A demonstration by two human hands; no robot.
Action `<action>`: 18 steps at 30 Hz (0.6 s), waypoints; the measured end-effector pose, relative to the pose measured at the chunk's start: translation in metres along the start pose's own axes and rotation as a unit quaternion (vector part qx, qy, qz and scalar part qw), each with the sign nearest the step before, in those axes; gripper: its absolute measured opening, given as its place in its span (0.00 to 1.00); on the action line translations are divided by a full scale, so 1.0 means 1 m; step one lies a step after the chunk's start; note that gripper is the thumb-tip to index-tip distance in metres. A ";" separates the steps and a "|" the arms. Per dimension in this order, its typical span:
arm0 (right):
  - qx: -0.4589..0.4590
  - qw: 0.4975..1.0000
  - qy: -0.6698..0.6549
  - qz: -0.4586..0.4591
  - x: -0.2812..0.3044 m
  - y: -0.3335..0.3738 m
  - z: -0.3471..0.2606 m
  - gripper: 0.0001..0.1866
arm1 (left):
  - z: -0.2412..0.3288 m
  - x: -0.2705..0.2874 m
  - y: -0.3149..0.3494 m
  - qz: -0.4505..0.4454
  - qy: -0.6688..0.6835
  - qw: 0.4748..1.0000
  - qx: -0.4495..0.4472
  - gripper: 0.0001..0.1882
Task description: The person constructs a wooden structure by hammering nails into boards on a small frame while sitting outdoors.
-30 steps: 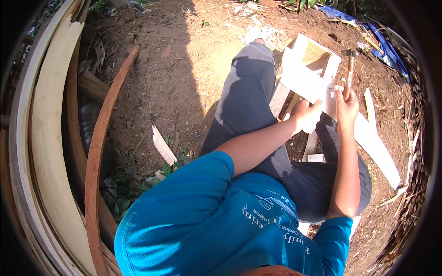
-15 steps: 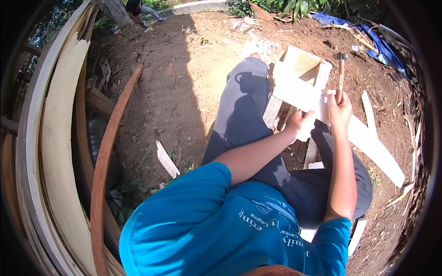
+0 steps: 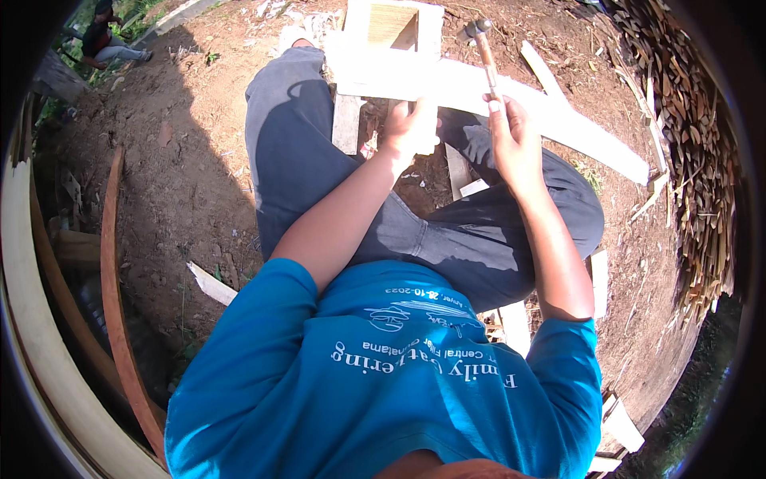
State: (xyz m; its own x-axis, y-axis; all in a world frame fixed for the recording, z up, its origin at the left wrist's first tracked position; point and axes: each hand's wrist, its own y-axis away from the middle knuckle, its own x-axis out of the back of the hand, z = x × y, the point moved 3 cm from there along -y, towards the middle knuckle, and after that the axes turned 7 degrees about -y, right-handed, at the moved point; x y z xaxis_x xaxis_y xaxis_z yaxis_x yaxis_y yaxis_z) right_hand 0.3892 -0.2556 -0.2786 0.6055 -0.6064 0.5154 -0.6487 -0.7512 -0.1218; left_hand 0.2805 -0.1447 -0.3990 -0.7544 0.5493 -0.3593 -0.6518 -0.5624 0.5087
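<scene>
A hammer (image 3: 485, 62) stands head-up in my right hand (image 3: 515, 137), whose fingers close around its wooden handle. Beyond my hands, a long pale wooden board (image 3: 586, 136) lies crosswise at the near side of a wooden box (image 3: 435, 32). Sunlight washes out much of the board's surface. My left hand (image 3: 411, 132) is closed by the board's near edge, with its thumb pointing up. Whatever its curled fingers hold, if anything, is hidden.
My bent legs in dark trousers (image 3: 291, 136) surround the work. A reddish plank (image 3: 116, 295) and pale boards (image 3: 32, 295) stand at left. Stacked thin wood strips (image 3: 686, 144) line the right. Another person (image 3: 108, 40) is at far left. Wood scraps (image 3: 211, 283) lie on the soil.
The head view has swung to the right, so the box and board appear farther left and higher. My hands have moved apart, and the hammer now leans with its head leftward.
</scene>
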 end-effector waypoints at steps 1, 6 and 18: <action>0.005 0.999 -0.047 0.014 0.003 -0.003 -0.026 0.16 | -0.001 0.007 -0.001 0.001 0.000 1.000 -0.013 0.20; 0.103 0.977 -0.164 0.091 0.017 0.003 -0.075 0.14 | 0.000 0.011 0.000 0.039 -0.018 0.999 -0.032 0.20; 0.021 0.998 0.054 0.011 0.003 0.013 0.000 0.15 | -0.001 -0.002 0.000 0.031 -0.050 0.997 -0.041 0.24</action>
State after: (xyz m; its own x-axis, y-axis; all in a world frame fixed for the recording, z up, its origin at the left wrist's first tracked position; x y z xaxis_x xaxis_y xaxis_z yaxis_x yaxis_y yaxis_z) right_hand 0.3829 -0.2673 -0.2788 0.5369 -0.5928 0.6002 -0.6396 -0.7500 -0.1687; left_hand 0.2816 -0.1462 -0.3993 -0.7846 0.5686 -0.2472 -0.6115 -0.6433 0.4607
